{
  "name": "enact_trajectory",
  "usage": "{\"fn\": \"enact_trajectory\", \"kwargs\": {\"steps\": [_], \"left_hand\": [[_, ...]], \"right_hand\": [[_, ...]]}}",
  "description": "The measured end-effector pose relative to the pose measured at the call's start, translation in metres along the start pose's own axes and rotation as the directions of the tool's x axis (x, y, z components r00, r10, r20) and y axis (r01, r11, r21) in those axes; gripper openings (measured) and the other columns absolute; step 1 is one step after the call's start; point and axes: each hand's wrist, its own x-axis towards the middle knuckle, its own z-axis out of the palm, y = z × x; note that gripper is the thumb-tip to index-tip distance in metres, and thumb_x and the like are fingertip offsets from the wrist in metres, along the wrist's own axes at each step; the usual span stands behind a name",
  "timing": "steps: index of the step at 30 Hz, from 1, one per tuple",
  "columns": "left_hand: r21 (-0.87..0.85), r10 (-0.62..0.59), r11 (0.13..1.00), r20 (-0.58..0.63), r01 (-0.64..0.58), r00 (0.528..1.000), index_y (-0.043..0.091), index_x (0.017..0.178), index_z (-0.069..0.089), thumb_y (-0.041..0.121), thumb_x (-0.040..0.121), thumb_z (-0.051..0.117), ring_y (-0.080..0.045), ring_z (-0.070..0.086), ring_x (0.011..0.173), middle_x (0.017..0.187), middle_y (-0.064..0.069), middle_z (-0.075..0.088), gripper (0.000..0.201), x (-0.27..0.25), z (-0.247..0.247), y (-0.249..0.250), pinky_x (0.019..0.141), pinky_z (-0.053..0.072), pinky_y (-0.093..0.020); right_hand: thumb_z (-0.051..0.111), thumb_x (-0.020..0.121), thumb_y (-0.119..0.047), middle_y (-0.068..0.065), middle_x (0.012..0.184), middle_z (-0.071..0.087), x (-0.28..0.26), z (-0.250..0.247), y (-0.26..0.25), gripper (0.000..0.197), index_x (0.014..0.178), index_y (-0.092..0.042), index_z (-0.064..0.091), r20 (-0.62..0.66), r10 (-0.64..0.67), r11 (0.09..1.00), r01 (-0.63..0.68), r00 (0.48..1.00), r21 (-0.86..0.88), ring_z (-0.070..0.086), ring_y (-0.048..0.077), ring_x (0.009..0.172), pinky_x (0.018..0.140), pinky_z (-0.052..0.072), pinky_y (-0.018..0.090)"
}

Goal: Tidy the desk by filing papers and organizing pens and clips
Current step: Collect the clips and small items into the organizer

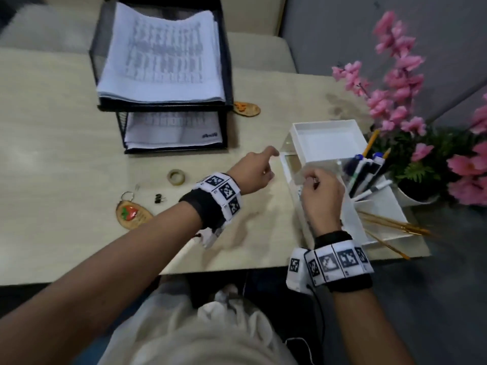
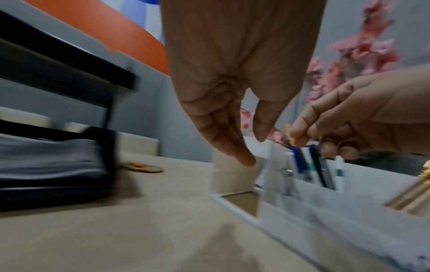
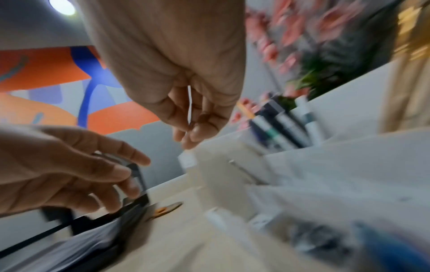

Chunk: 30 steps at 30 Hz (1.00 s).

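The right hand (image 1: pixel 322 196) hangs over the white organizer (image 1: pixel 379 214) at the tabletop's (image 1: pixel 66 133) right edge, grip pinching something thin and pale, too blurred to name. The left hand (image 1: pixel 253 172) hovers beside it, fingers relaxed, holding nothing. Pens (image 1: pixel 366 175) stand in the organizer; papers (image 1: pixel 163 51) fill the black tray (image 1: pixel 228 75); a binder clip (image 1: pixel 159 198) lies loose.

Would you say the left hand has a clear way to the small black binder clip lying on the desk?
Probably yes. The left hand hovers empty beside the white organizer, and the binder clip lies on bare desk on the hand's own side, nearer the person. Only the tape roll sits nearby, not between them.
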Motion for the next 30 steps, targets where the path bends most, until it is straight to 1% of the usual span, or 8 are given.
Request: {"fn": "enact_trajectory", "kwargs": {"steps": [3, 5, 9, 13, 16, 21, 27, 30], "left_hand": [[0.057, -0.181, 0.981, -0.103, 0.187, 0.978, 0.008, 0.120, 0.053, 0.014, 0.089, 0.055, -0.028, 0.060, 0.104, 0.106, -0.011, 0.069, 0.032, -0.038, -0.040, -0.061, 0.090, 0.046, -0.033], [0.108, -0.308, 0.939, -0.149, 0.325, 0.940, 0.007, 0.116, 0.057, 0.015, 0.087, 0.057, -0.029, 0.058, 0.107, 0.109, -0.012, 0.068, 0.030, -0.066, -0.064, -0.101, 0.090, 0.046, -0.034], [0.305, -0.518, 0.804, -0.062, 0.511, 0.853, 0.013, 0.131, 0.045, 0.031, 0.079, 0.070, -0.031, 0.044, 0.122, 0.130, -0.014, 0.046, 0.060, -0.120, -0.087, -0.157, 0.098, 0.041, -0.040], [0.449, -0.536, 0.771, 0.073, 0.452, 0.841, 0.030, 0.139, 0.031, 0.030, 0.066, 0.081, -0.032, 0.032, 0.128, 0.138, -0.008, 0.028, 0.089, -0.150, -0.081, -0.180, 0.100, 0.042, -0.047], [0.530, -0.482, 0.770, 0.121, 0.354, 0.868, 0.030, 0.132, 0.038, 0.028, 0.062, 0.083, -0.031, 0.032, 0.124, 0.135, -0.005, 0.028, 0.083, -0.155, -0.072, -0.188, 0.097, 0.047, -0.047], [0.478, -0.438, 0.823, 0.186, 0.309, 0.879, 0.013, 0.123, 0.048, 0.030, 0.067, 0.081, -0.031, 0.048, 0.111, 0.125, -0.011, 0.039, 0.067, -0.143, -0.067, -0.187, 0.094, 0.047, -0.042], [0.410, -0.288, 0.895, 0.234, 0.174, 0.929, 0.007, 0.119, 0.045, 0.034, 0.083, 0.065, -0.030, 0.054, 0.103, 0.119, -0.012, 0.043, 0.050, -0.109, -0.045, -0.151, 0.085, 0.045, -0.038], [0.253, -0.142, 0.964, 0.217, 0.085, 0.966, 0.006, 0.110, 0.044, 0.030, 0.089, 0.059, -0.029, 0.056, 0.095, 0.108, -0.014, 0.053, 0.036, -0.081, -0.035, -0.114, 0.074, 0.038, -0.029]], "right_hand": [[0.047, 0.086, 0.001, 0.014, 0.099, 0.069, -0.007, 0.048, -0.045, 0.023, 0.092, -0.005, 0.068, 0.234, -0.102, 0.994, 0.090, 0.967, 0.061, 0.062, 0.029, 0.092, 0.083, 0.045, 0.029], [0.048, 0.086, 0.000, 0.012, 0.101, 0.070, -0.019, 0.080, -0.072, 0.023, 0.094, -0.005, 0.069, 0.399, -0.191, 0.981, 0.183, 0.897, 0.060, 0.063, 0.027, 0.094, 0.086, 0.046, 0.028], [0.046, 0.088, -0.002, 0.012, 0.119, 0.064, -0.050, 0.134, -0.109, 0.032, 0.111, -0.011, 0.066, 0.618, -0.278, 0.945, 0.325, 0.735, 0.038, 0.058, 0.030, 0.110, 0.097, 0.047, 0.037], [0.044, 0.089, 0.003, 0.006, 0.138, 0.049, -0.069, 0.169, -0.122, 0.044, 0.127, -0.018, 0.055, 0.686, -0.389, 0.843, 0.538, 0.614, -0.003, 0.042, 0.025, 0.128, 0.103, 0.042, 0.043], [0.046, 0.088, 0.005, 0.007, 0.127, 0.054, -0.071, 0.183, -0.117, 0.038, 0.118, -0.014, 0.060, 0.717, -0.412, 0.777, 0.628, 0.562, -0.045, 0.042, 0.030, 0.122, 0.091, 0.048, 0.045], [0.045, 0.088, 0.000, 0.015, 0.108, 0.055, -0.071, 0.176, -0.096, 0.019, 0.099, 0.001, 0.061, 0.680, -0.341, 0.826, 0.552, 0.649, -0.113, 0.053, 0.032, 0.099, 0.081, 0.047, 0.041], [0.057, 0.078, -0.006, 0.007, 0.093, 0.055, -0.071, 0.132, -0.058, 0.002, 0.080, -0.007, 0.058, 0.515, -0.065, 0.982, 0.146, 0.855, -0.119, 0.051, 0.021, 0.082, 0.069, 0.040, 0.026], [0.062, 0.076, -0.002, 0.003, 0.081, 0.053, -0.058, 0.097, -0.040, 0.007, 0.081, -0.004, 0.059, 0.382, 0.086, 0.994, -0.106, 0.920, 0.030, 0.047, 0.011, 0.065, 0.053, 0.038, 0.009]]}}
